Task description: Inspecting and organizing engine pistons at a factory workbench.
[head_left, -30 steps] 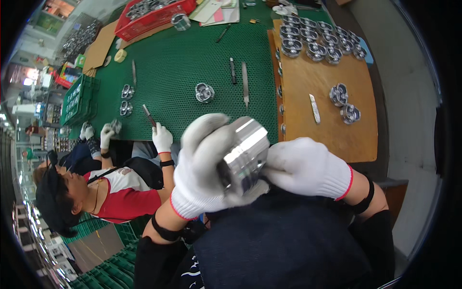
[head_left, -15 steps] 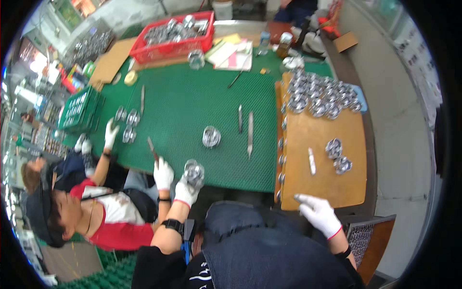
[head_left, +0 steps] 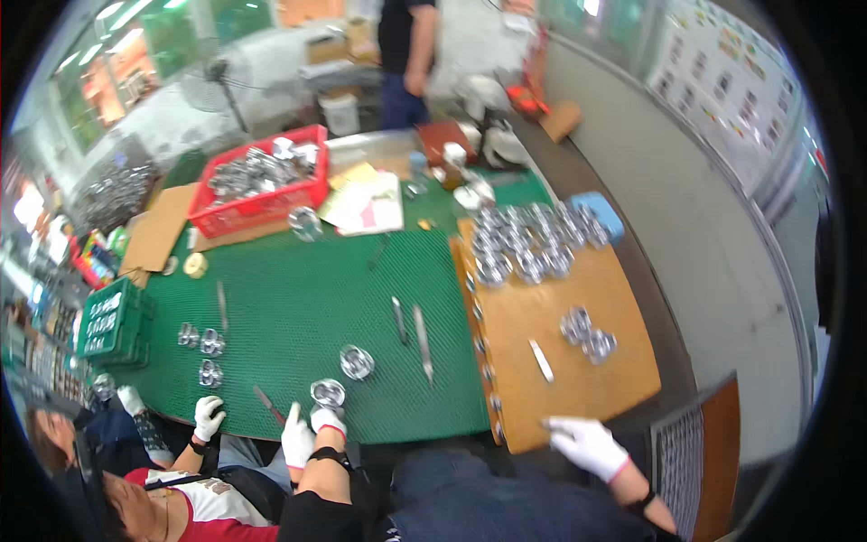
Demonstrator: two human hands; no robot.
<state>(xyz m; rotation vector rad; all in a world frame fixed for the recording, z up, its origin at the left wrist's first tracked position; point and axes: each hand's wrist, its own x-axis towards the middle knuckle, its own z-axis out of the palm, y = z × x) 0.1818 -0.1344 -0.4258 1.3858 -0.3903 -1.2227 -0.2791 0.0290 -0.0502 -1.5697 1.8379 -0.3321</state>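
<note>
My white-gloved left hand is closed on a shiny round metal casting at the front edge of the green mat. Just beyond it another round metal casting rests on the mat. My right hand, also gloved, is by the front edge of the brown board with its fingers stretched out and nothing in them. On that board lie a white marker-like stick and a pair of castings. Many more castings stand in rows at its far end.
At my left a co-worker's gloved hand holds a slim dark tool; their other hand is near several castings. Two slim tools lie mid-mat. Farther back are a red crate, papers and a green basket.
The view has tilted upward. My left hand has carried its casting forward, closer to the one on the mat. The co-worker's far hand has drawn back from the castings near it.
</note>
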